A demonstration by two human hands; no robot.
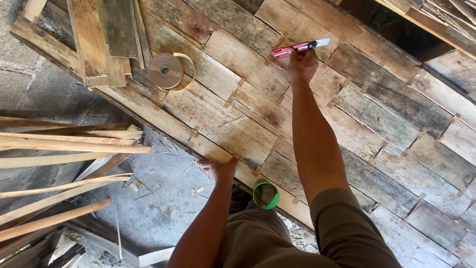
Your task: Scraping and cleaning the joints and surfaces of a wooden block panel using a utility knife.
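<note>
Head view: right hand [301, 63] stretched out over the plank panel [347, 119], fingers closed around a red utility knife [297, 48], blade end pointing away to the right, knife resting near the panel's far edge. Left hand [218, 167] sits at the panel's near edge, fingers curled over the rim of a board, gripping it (thumb side hidden). Roll of strapping tape [165, 70] lies flat on the panel, well left of the knife, just beside a stack of short boards [101, 39] at the panel's left end. Green cup [266, 194] sits below the panel's near edge, between the two forearms. Loose wood slats [64, 149] spread over the concrete floor [163, 208] left of the panel, with small wood scraps around.
</note>
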